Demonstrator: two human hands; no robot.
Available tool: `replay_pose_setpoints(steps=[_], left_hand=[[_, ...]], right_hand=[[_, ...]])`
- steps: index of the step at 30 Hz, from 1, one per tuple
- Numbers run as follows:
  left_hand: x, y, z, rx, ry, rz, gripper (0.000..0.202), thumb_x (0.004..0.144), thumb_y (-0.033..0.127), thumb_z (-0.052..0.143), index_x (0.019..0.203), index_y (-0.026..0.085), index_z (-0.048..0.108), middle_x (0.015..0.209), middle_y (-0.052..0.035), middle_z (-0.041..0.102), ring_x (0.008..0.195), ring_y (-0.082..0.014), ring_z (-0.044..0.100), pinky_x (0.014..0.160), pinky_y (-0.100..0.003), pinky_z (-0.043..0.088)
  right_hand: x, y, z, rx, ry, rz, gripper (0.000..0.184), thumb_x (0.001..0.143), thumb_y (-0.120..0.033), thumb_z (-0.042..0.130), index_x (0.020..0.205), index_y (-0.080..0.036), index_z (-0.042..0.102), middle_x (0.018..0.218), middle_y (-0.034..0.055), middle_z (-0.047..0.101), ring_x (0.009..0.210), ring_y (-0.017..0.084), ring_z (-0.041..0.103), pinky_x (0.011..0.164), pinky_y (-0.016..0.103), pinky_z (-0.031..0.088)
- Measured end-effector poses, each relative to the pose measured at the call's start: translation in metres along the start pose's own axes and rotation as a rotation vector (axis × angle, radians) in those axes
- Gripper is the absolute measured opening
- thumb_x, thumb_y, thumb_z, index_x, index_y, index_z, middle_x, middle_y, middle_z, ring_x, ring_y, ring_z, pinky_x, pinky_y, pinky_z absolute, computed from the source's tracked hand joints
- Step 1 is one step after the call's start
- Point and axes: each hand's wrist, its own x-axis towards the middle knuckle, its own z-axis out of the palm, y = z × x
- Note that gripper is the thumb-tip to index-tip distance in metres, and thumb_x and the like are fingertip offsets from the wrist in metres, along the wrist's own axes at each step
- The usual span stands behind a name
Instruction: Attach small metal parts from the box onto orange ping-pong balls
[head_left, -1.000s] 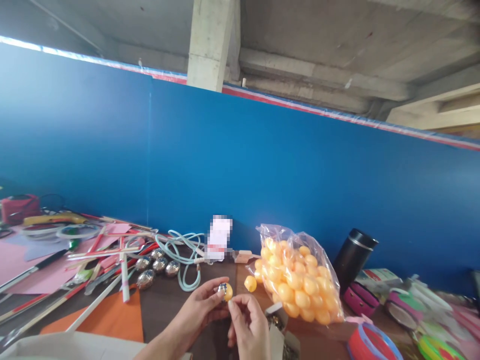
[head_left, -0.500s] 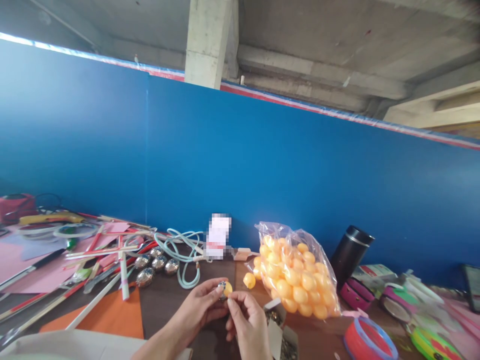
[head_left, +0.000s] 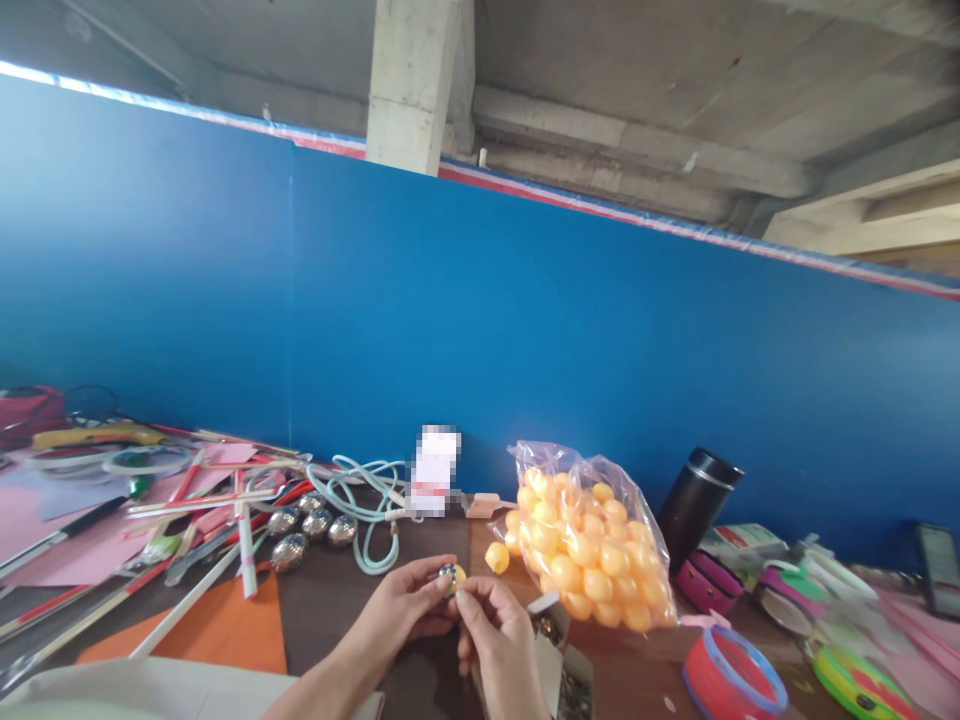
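A small yellow ball (head_left: 458,576), partly covered with shiny silver pieces, sits between the fingertips of my left hand (head_left: 409,603), which is closed on it. Against the ball's near right side, my right hand (head_left: 496,628) has its thumb and forefinger pinched together; whatever is between them is too small to make out. Right beside that hand stands an open small box (head_left: 551,672) with shiny metal bits inside, partly hidden by the hand. Behind the hands a loose yellow ball (head_left: 496,557) lies by a clear plastic bag of yellow balls (head_left: 592,545).
Several silver balls (head_left: 290,552) lie to the left, near a pale blue cord (head_left: 367,490) and a phone (head_left: 436,468). Sticks, tools and coloured paper (head_left: 187,625) crowd the left side. A black tumbler (head_left: 697,505) and a red tape-like roll (head_left: 733,675) stand on the right.
The ball seems slightly turned in my left fingers, with more of its silver-covered side showing. Both hands stay together in nearly the same place.
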Motion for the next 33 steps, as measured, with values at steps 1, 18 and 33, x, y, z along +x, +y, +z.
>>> replay_pose_setpoints(steps=[1, 18, 33], left_hand=[[-0.0002, 0.0003, 0.0004, 0.008, -0.003, -0.004, 0.049, 0.065, 0.038, 0.069, 0.106, 0.013, 0.059, 0.085, -0.0078, 0.068, 0.072, -0.0165, 0.065, 0.069, -0.03, 0.052], [-0.0012, -0.0004, 0.0012, 0.111, -0.001, 0.07, 0.048, 0.067, 0.038, 0.067, 0.108, 0.014, 0.059, 0.091, -0.008, 0.067, 0.075, -0.0169, 0.064, 0.069, -0.029, 0.053], [0.002, -0.0048, -0.001, 0.099, 0.012, 0.068, 0.048, 0.067, 0.038, 0.067, 0.107, 0.013, 0.059, 0.091, -0.009, 0.067, 0.073, -0.017, 0.064, 0.065, -0.029, 0.053]], right_hand=[[0.0003, 0.0004, -0.0005, 0.027, -0.002, 0.013, 0.024, 0.077, -0.038, 0.057, 0.082, -0.015, 0.057, 0.06, -0.0046, 0.057, 0.039, 0.002, 0.042, 0.034, 0.014, 0.036], [0.0039, 0.0072, -0.0049, 0.153, -0.028, 0.079, 0.022, 0.077, -0.038, 0.057, 0.078, -0.017, 0.055, 0.047, -0.009, 0.048, 0.039, 0.003, 0.035, 0.035, 0.013, 0.031], [0.0046, 0.0069, -0.0059, 0.115, -0.04, 0.084, 0.018, 0.078, -0.034, 0.057, 0.079, -0.016, 0.053, 0.045, -0.0092, 0.046, 0.039, 0.004, 0.037, 0.035, 0.014, 0.033]])
